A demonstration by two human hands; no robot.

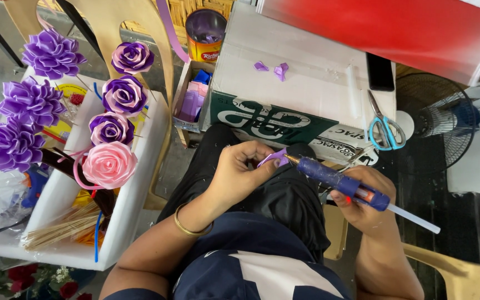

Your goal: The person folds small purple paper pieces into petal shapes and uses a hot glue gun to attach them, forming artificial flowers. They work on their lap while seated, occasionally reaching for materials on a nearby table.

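Left hand [239, 172] pinches a small purple ribbon petal [272, 158] between thumb and fingers, over the lap. Right hand [362, 203] is wrapped around a blue glue gun [337, 180], nozzle touching the petal at its 3 o'clock edge. Cardboard box [306, 83] serves as worktop at 12 o'clock, carrying blue-handled scissors [385, 129] and purple scraps [273, 69]. Ribbon roses [119, 111] stand at 9 o'clock in a white tray [134, 194].

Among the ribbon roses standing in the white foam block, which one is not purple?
The pink rose, the nearest of the column of four; the three roses above it are purple, and it is closest to the left hand.
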